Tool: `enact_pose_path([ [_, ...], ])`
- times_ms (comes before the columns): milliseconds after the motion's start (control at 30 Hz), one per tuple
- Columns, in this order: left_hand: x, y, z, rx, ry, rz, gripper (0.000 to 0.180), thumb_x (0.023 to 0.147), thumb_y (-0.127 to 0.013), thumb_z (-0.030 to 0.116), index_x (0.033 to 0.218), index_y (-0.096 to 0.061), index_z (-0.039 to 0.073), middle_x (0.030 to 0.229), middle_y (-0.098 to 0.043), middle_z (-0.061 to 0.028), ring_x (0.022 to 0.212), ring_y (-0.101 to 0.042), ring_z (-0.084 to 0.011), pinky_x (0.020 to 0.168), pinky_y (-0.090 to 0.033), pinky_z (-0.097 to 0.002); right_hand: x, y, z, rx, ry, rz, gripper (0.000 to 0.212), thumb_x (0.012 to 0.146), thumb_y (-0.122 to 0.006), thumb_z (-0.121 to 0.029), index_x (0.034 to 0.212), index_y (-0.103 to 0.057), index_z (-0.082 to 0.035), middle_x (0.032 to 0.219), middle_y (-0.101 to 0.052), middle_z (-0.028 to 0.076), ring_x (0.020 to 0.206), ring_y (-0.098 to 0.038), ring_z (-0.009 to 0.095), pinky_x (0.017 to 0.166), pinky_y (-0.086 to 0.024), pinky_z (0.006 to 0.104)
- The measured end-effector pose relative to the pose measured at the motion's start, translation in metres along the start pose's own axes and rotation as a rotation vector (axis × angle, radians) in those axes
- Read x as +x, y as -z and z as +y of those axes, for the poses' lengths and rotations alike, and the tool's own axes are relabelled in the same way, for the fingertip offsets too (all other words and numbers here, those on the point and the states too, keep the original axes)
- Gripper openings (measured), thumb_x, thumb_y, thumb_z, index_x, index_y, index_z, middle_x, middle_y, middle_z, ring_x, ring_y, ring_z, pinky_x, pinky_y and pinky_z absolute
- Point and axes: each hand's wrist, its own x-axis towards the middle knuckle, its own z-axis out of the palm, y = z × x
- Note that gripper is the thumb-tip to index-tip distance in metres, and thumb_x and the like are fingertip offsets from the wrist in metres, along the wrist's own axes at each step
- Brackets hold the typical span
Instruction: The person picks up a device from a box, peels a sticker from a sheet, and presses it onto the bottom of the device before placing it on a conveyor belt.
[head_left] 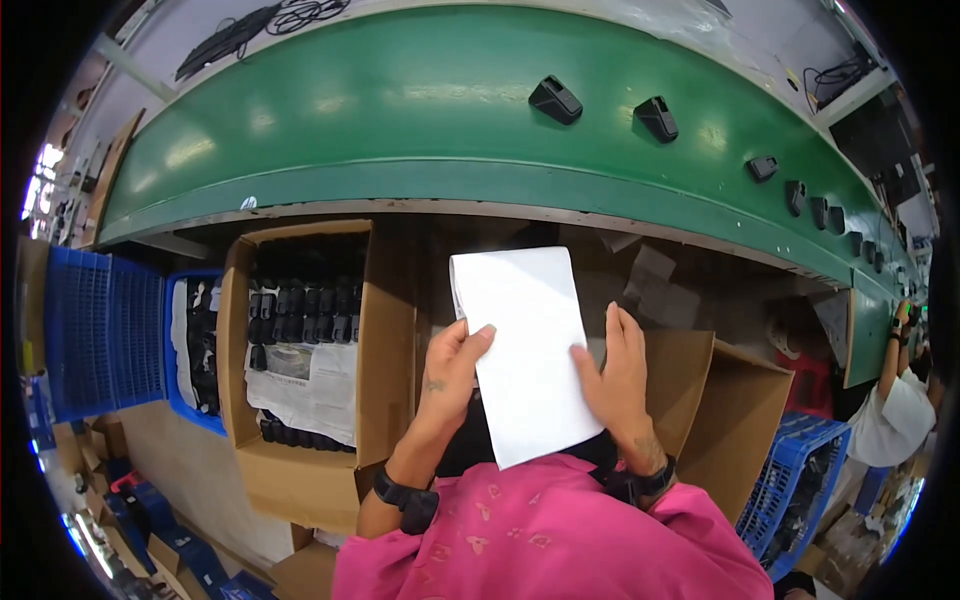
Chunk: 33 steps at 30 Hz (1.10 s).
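In front of my chest is a blank white sheet of paper [528,350], tilted slightly, with a curled or folded edge at its upper left. My left hand [455,370] grips its left side, thumb on top and fingers behind. On the other side, my right hand [615,370] has its fingers stretched out past the paper, with the thumb touching the right edge. Left of my hands, an open cardboard box [390,360] contains rows of small black plastic parts [305,310], and a printed white sheet [310,385] lies over some of them.
A green conveyor belt [400,110] runs across ahead, carrying several black plastic units [556,100]. Blue crates stand at left [105,330] and right [790,490]. Another open cardboard box [745,430] is right of me. A co-worker's arm [890,360] reaches toward the belt at far right.
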Motion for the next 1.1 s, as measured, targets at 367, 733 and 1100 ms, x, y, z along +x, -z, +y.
enact_pose_path([
  [367, -0.032, -0.048, 0.007, 0.029, -0.101, -0.181, 0.029, 0.095, -0.056, 0.027, 0.076, -0.047, 0.007, 0.056, -0.046, 0.0034, 0.045, -0.039, -0.0028, 0.04, -0.03, -0.0202, -0.023, 0.04, -0.046, 1.225, 0.113, -0.592, 0.093, 0.084, -0.061, -0.049, 0.143, -0.022, 0.011, 0.15, -0.023, 0.024, 0.136, -0.03, 0.027, 0.11, -0.025, 0.0353],
  [733, -0.042, -0.048, -0.007, 0.065, -0.108, -0.177, 0.024, 0.096, -0.053, 0.022, 0.079, -0.048, 0.005, 0.059, -0.047, 0.0035, 0.05, -0.042, -0.0029, 0.044, -0.034, -0.0201, -0.031, 0.048, -0.037, 1.244, 0.043, -0.654, 0.063, 0.088, -0.049, -0.018, 0.142, -0.03, 0.008, 0.142, -0.038, 0.017, 0.121, -0.044, 0.019, 0.103, -0.034, 0.0316],
  [1100, -0.042, -0.044, -0.022, 0.486, -0.361, -0.244, 0.021, 0.096, -0.048, 0.016, 0.08, -0.047, 0.002, 0.058, -0.05, -0.0011, 0.051, -0.044, -0.0052, 0.047, -0.036, -0.0236, -0.009, 0.033, -0.027, 0.886, -0.173, -0.432, 0.036, 0.098, -0.047, -0.025, 0.077, -0.058, 0.002, 0.066, -0.052, -0.003, 0.065, -0.043, 0.004, 0.056, -0.039, 0.0263],
])
